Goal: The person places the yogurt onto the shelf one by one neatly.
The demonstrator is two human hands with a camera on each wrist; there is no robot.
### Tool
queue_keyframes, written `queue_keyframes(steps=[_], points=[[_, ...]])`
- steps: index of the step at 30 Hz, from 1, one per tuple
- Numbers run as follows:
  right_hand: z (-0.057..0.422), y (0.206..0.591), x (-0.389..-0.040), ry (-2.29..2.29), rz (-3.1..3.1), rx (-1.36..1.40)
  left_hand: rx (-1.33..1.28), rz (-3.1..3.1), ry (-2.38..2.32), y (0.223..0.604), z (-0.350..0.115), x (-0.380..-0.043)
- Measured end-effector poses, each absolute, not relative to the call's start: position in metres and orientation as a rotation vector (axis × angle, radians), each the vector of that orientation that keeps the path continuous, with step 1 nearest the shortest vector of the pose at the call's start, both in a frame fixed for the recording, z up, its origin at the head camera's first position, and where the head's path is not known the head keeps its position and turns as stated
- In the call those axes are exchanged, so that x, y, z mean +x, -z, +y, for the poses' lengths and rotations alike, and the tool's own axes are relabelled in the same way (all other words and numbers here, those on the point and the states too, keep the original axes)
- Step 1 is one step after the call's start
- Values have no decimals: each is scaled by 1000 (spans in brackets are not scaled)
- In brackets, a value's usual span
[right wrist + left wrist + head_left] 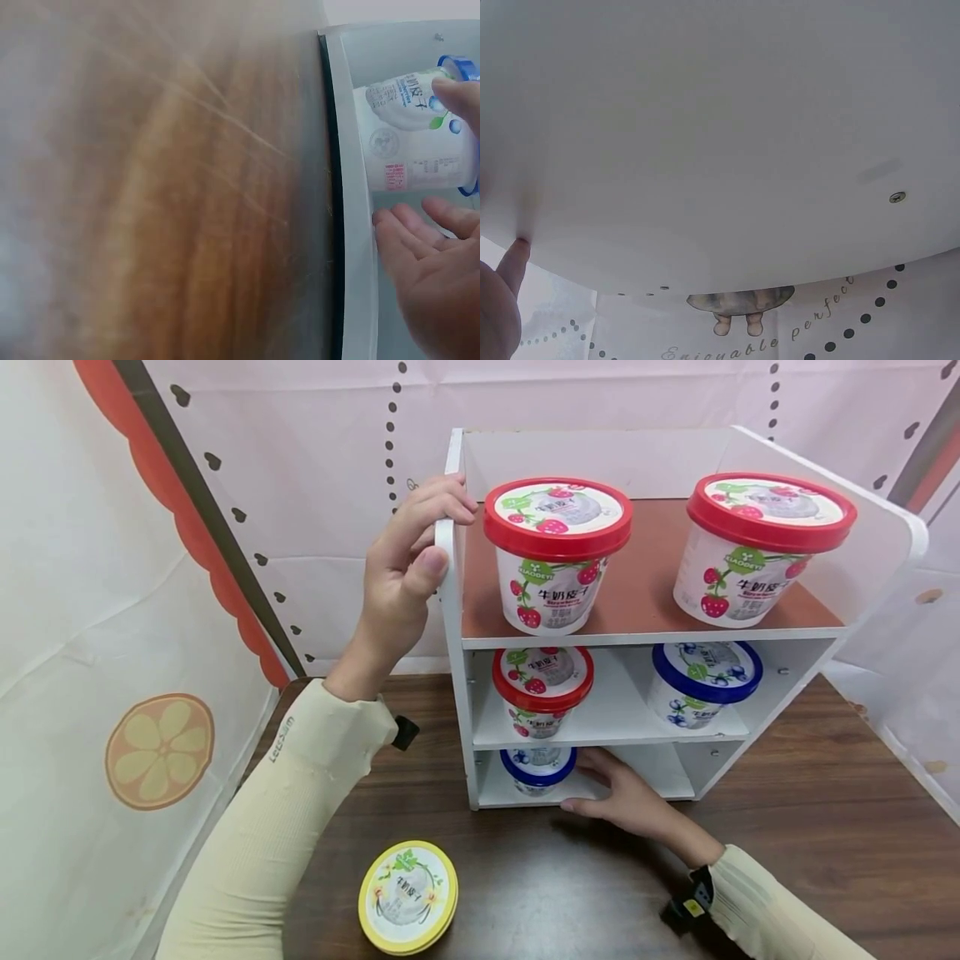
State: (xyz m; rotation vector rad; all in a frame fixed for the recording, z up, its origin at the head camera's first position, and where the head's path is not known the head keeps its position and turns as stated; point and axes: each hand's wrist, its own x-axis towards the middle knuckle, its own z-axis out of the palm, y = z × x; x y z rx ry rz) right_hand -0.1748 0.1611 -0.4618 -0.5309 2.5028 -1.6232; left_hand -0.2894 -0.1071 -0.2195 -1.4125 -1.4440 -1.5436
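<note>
My left hand (405, 560) grips the upper edge of the white shelf unit's left side panel (450, 568), its fingers over the top and the thumb at the front. The left wrist view shows the panel's outer face and one fingertip against it. My right hand (630, 797) reaches into the bottom level, beside a blue-lidded tub (536, 768). In the right wrist view the thumb overlaps this tub (412, 135) near its lid, while the loosely spread fingers lie below it. Whether they touch it I cannot tell.
Two red-lidded strawberry tubs stand on the brown top level (652, 585). The middle level holds a red-lidded tub (542, 693) at left and a blue-lidded tub (701, 685) at right. A yellow-lidded tub (408, 897) stands on the dark wooden table (517, 893) in front.
</note>
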Motion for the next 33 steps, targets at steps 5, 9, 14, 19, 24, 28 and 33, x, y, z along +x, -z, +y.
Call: queue_keyframes(steps=[5,9,14,19,24,28,33], points=[[164,462,-166,1572,2565,-495,-1411,-1443,1542,219,-107,-289],[164,460,-158,1551,2547,-561,-1405,-1448,1540,220,-108,-289],[159,457,-150,1479,2465,-736,-1407,-1445,1543,220,-108,-289],[152,456,-145,1351,2402,-901,-1416,-1439,1548,220,-107,-290],[142,455,-140,1283,2401,-996,-1416,-1441,1547,220,-106,-289],[134,457,-137,1228,2404,-1030,-1417,-1442,1547,220,-106,-289],[121,457,-135,1212,2389,-1006,-1412,-1439,1539,220,-107,-289]])
